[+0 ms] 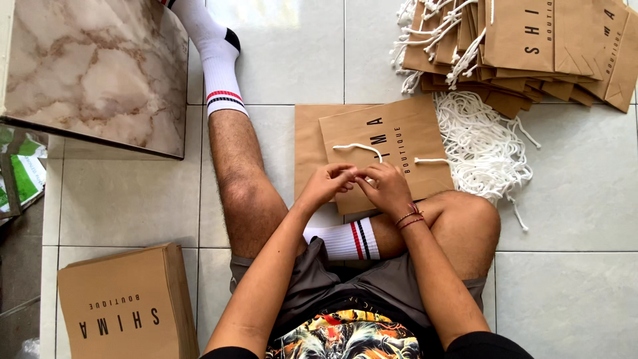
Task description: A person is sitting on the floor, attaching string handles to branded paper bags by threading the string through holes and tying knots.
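Both hands (355, 183) on the paper bag (399, 143)

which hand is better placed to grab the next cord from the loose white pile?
Probably right. The right hand works at the flat brown paper bag beside the left hand, but the tangled pile of white cords lies on the right hand's side; the left would have to cross over.

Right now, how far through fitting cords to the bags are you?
Done: the heap of brown paper bags with white cord handles at top right. In hand: left hand and right hand work a white cord on one flat brown bag. Left: the stack of plain bags, loose cords.
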